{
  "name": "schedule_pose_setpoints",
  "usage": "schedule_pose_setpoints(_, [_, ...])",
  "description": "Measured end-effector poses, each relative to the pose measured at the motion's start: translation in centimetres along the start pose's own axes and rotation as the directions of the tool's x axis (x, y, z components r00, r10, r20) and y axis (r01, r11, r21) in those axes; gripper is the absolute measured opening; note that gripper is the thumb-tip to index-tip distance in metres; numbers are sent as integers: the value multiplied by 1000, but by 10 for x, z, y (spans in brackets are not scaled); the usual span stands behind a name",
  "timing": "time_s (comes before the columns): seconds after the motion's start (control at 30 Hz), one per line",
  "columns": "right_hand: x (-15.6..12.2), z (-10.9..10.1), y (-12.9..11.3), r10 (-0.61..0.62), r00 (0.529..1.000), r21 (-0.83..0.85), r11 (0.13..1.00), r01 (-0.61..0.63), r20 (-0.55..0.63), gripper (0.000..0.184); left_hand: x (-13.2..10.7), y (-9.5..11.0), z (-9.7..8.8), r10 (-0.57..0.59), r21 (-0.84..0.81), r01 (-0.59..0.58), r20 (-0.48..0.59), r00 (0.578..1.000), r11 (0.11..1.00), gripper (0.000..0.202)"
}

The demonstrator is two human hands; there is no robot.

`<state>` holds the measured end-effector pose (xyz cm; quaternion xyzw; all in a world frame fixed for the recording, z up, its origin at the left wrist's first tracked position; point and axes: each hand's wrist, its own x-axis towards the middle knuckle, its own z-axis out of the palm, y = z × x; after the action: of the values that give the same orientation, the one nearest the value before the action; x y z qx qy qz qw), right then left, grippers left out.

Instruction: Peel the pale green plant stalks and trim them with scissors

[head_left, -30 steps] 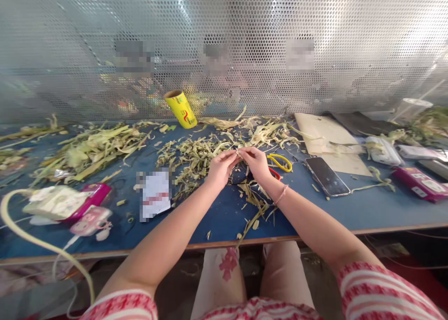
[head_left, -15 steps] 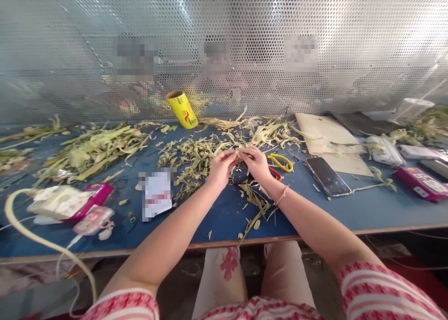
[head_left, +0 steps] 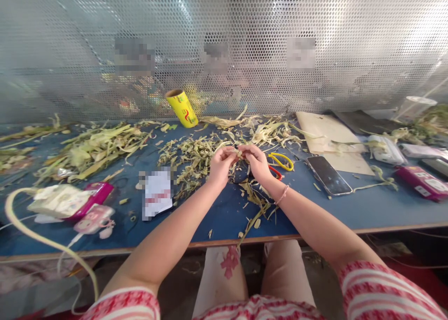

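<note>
Mid-frame, the left hand (head_left: pixel 220 167) and right hand (head_left: pixel 257 163) pinch a pale scrap (head_left: pixel 239 154) near the pile (head_left: pixel 196 153); their grip has shifted slightly since half a second ago, while the phone (head_left: pixel 329 175) at right stays put.

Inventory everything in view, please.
table: 1, blue, centre
screen: 1, silver, rear
tube: 1, yellow, rear
stalks: many, green, left
scraps: many, greenish, scattered
piece: 1, pale, pinched, centre
loops: 2, yellow and red, centre
phone: 1, black, right
sheets: several, tan and black, right
cup: 1, clear, right
packs: 2, purple, both ends
case: 1, white, right
device: 1, pink, left
hose: 1, cream, left
pixelated panel: 1, white, left
left hand: 1, bare, centre
right hand: 1, bare, centre
bracelet: 1, pink, right wrist
sleeves: 2, red patterned, bottom
trousers: 1, pale, bottom
</note>
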<state>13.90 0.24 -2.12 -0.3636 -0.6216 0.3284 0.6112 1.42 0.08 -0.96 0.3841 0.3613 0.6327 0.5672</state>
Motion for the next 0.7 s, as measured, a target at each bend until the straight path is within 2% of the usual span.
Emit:
schedule_pose_setpoints(0.17, [-1, 3, -2, -1, 1000, -6, 1000, 1, 26, 22, 2, -2, -2, 84, 32, -86, 58, 995, 996, 27])
schedule_pose_setpoints(0.37, [0, 6, -1, 3, 1000, -67, 998, -3, -12, 21, 1, -3, -1, 75, 13, -76, 56, 996, 997, 19])
schedule_pose_setpoints(0.57, [4, 5, 6, 114, 993, 47, 993, -112, -29, 28, -1, 1, 2, 31, -15, -31, 57, 998, 999, 22])
schedule_pose_setpoints(0.7, [5, 6, 8, 233, 972, 147, 962, -230, -3, 32, 0, 2, 2, 14, -16, -13, 49, 999, 1000, 25])
